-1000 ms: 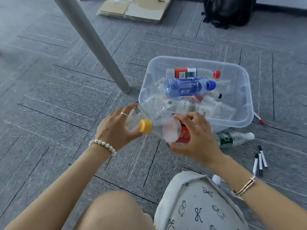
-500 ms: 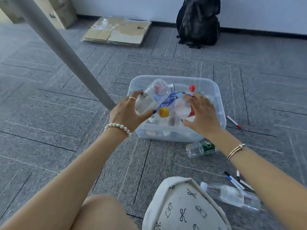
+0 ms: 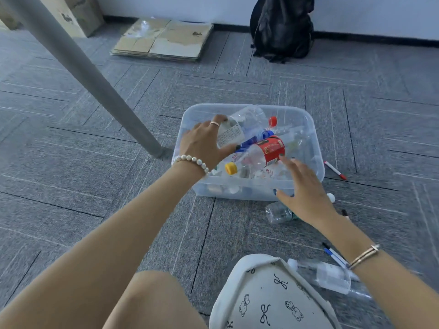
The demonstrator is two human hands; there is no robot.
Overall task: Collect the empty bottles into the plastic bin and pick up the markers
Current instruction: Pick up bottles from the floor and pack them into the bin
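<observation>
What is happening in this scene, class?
A person crouched on grey carpet is gathering empty bottles into a clear plastic bin. The left hand grips a clear bottle with a white label over the bin. The right hand is open beside a red-labelled bottle with a yellow cap lying on the pile. A clear bottle beside the bin, another clear bottle nearer the person, and a red-capped white marker remain on the floor.

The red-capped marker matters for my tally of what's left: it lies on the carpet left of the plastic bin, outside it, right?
Not quite. The head view shows the red-capped marker on the carpet to the right of the plastic bin, not the left. The rest holds: it lies outside the bin.
</observation>
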